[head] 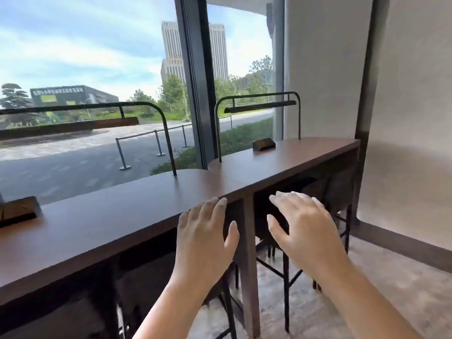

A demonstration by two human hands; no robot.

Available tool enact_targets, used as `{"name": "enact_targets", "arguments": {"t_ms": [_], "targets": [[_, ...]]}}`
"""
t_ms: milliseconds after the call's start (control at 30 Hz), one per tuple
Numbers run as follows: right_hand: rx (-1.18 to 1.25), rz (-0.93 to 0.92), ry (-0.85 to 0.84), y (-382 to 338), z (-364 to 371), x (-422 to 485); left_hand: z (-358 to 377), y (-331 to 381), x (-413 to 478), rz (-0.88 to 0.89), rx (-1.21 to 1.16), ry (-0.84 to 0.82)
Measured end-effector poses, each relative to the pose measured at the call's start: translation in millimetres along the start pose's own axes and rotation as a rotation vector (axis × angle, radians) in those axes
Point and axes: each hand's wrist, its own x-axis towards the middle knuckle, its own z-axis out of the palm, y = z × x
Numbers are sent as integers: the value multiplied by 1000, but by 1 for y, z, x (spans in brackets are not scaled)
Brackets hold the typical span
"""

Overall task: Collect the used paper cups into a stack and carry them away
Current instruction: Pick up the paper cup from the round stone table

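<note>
Two bare hands are held out in front of a long brown counter [110, 216] that runs along a big window [85, 69]. The left hand [203, 238] is flat with its fingers spread wide, and it grasps nothing. Its fingertips reach the near edge of the counter, but it is hard to tell if they touch the wood. The right hand [303, 231] is also spread and loose, with nothing in it. It hangs in the air, just past the near edge, above the dark gap under the counter. The two hands are near each other but apart. No paper cups show anywhere in this view, so where they are cannot be told. The counter top is made of two parts with round ends that meet near the middle. A wooden leg [249, 265] stands under that spot, between the two hands. A bent black rail [161, 118] rises from the left part, and a black bar lamp [259, 107] stands over the far right part. A small dark box [263, 144] sits on the far right part, and another dark box [19, 210] sits on the left part near the picture's edge. Dark stools [318, 196] are tucked under the counter. On the right there is open grey floor [391, 289] next to a pale wall [415, 118].
</note>
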Motion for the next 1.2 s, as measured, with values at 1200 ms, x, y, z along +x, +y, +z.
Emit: {"name": "enact_targets", "arguments": {"t_ms": [1200], "targets": [[-539,741,139,356,-224,-285,186,486,-88,719,-588,-443]]}}
